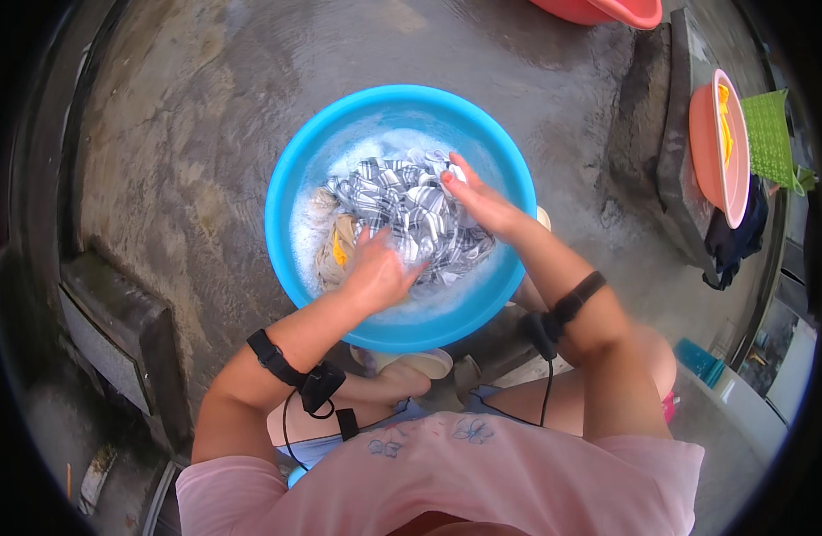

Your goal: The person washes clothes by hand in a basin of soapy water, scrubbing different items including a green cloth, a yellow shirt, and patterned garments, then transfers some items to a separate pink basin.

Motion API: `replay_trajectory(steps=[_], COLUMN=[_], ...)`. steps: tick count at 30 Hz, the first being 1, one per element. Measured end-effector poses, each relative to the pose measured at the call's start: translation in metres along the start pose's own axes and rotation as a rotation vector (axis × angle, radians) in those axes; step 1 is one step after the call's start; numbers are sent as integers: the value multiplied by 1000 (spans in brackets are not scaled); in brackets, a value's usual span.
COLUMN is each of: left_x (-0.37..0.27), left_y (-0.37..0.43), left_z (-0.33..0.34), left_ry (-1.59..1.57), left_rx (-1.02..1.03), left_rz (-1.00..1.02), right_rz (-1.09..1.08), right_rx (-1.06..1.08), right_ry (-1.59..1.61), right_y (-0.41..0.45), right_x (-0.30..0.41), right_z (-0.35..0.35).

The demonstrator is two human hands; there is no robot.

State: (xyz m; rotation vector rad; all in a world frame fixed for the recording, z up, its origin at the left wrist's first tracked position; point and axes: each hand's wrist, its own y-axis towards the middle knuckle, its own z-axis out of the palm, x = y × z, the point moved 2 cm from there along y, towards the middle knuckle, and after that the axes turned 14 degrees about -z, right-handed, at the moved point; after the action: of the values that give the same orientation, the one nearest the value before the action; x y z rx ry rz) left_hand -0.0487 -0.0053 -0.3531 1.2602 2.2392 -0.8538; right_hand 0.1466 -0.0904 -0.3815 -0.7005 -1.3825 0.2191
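Observation:
A blue plastic basin (280,221) stands on the wet concrete floor before me, with soapy water and foam (310,251) in it. A grey and white plaid cloth (411,201) lies bunched in its middle. Beige fabric with a yellow patch (332,258) sits at the left of the cloth. My left hand (377,268) is over the near left part of the plaid cloth, fingers spread, touching or just above it. My right hand (478,201) is at the cloth's right edge, fingers extended and slightly apart, not closed on fabric.
A pink basin (707,147) with something yellow inside stands on a concrete ledge (675,120) at right, beside a green perforated basket (766,137) and dark cloth (735,234). Part of a red basin (585,10) shows at the top. A concrete block (123,335) is at left.

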Motion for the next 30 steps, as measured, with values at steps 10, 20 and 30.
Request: replay_trajectory(steps=[10, 20, 30], left_x=[22, 86, 121], left_y=[-42, 32, 62], left_z=[-10, 80, 77], left_ry=[27, 98, -24], left_rx=[-34, 512, 604], left_rz=[-480, -921, -1142], right_rz=[-26, 43, -130], right_rx=[309, 766, 1252], right_ry=[-1449, -1805, -1306], right_y=[-36, 49, 135], right_x=[-9, -65, -35], right_z=[88, 64, 77])
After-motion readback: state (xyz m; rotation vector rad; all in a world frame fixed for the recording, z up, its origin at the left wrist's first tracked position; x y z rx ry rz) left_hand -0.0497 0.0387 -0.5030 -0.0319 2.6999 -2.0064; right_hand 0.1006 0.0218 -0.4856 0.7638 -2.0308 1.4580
